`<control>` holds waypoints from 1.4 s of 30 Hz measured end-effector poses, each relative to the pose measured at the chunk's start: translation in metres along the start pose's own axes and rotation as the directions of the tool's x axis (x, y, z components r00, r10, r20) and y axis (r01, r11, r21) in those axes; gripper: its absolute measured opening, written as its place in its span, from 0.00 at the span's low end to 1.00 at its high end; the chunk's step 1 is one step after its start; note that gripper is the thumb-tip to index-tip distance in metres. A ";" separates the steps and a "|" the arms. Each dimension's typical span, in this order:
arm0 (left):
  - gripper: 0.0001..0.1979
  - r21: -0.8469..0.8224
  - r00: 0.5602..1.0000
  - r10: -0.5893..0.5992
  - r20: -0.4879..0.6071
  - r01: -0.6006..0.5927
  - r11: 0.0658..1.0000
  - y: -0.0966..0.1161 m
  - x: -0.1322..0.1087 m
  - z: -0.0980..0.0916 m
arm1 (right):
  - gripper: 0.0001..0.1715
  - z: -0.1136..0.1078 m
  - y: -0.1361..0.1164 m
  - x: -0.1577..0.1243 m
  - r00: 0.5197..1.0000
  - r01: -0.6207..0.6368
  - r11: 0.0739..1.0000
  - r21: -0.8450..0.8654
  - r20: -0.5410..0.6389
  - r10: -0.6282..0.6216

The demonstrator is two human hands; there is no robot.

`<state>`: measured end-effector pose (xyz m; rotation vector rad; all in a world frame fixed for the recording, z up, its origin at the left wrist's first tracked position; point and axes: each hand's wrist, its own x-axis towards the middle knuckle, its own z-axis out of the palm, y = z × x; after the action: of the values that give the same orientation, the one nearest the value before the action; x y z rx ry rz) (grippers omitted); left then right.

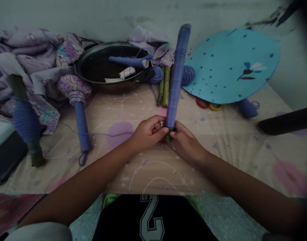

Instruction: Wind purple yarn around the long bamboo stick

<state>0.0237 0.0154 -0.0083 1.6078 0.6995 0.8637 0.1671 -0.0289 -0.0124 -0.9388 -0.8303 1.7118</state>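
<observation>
Both my hands grip the bare green lower end of a stick wrapped in blue-purple yarn (pixel 177 77). It points up and leans slightly to the right. My left hand (pixel 153 131) is closed, its thumb on the stick's base. From the other side my right hand (pixel 185 139) pinches the same end, thumb facing thumb. A blue thread (pixel 110 134) runs along the left side of the table to my left hand; its end there is hidden. Far left, more blue yarn is wound on a green stick (pixel 26 117).
A cloth-headed handle (pixel 82 125) lies left of my hands. Behind stand a dark pan (pixel 93 72) holding a blue-wrapped stick, green sticks (pixel 161 87) and a yarn ball (pixel 188 75). At right are a blue dotted oval panel (pixel 223 63), scissor handles (pixel 203 103) and a dark bar (pixel 286 121).
</observation>
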 end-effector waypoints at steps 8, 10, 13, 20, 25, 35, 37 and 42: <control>0.12 0.044 0.999 -0.046 -0.009 0.047 0.998 0.000 -0.001 -0.001 | 0.15 0.001 0.000 0.000 1.000 0.005 1.000 0.016 0.016 -0.005; 0.13 0.128 0.999 -0.014 -0.029 0.017 0.992 -0.001 -0.001 -0.001 | 0.14 0.001 0.000 0.001 1.000 0.005 0.999 0.050 0.003 -0.006; 0.13 0.252 0.998 0.055 -0.042 -0.043 0.967 -0.004 -0.002 0.000 | 0.13 0.001 0.001 0.002 1.000 0.012 0.993 0.114 -0.023 -0.010; 0.12 0.051 0.997 -0.070 -0.023 0.072 0.996 -0.003 -0.001 0.001 | 0.12 0.004 -0.002 0.001 0.998 -0.064 0.978 0.200 -0.013 0.068; 0.14 -0.295 0.972 -0.227 0.053 0.233 0.927 0.002 0.003 0.003 | 0.11 0.004 -0.005 0.002 0.996 -0.073 0.981 0.179 -0.032 0.080; 0.18 -0.398 0.973 -0.224 0.045 0.224 0.890 0.007 -0.003 0.009 | 0.08 0.004 -0.005 -0.001 1.000 -0.025 0.992 0.125 0.010 0.024; 0.17 -0.384 0.979 -0.206 0.000 0.190 0.904 0.008 -0.004 0.010 | 0.09 0.003 -0.005 -0.001 0.999 -0.031 0.995 0.098 0.014 0.029; 0.14 -0.315 0.987 -0.150 -0.065 0.122 0.941 0.006 -0.001 0.009 | 0.10 0.001 -0.003 0.002 1.000 -0.003 1.000 0.019 -0.014 0.004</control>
<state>0.0308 0.0086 -0.0040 1.2323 0.6907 0.8986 0.1671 -0.0261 -0.0100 -0.9388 -0.8019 1.7114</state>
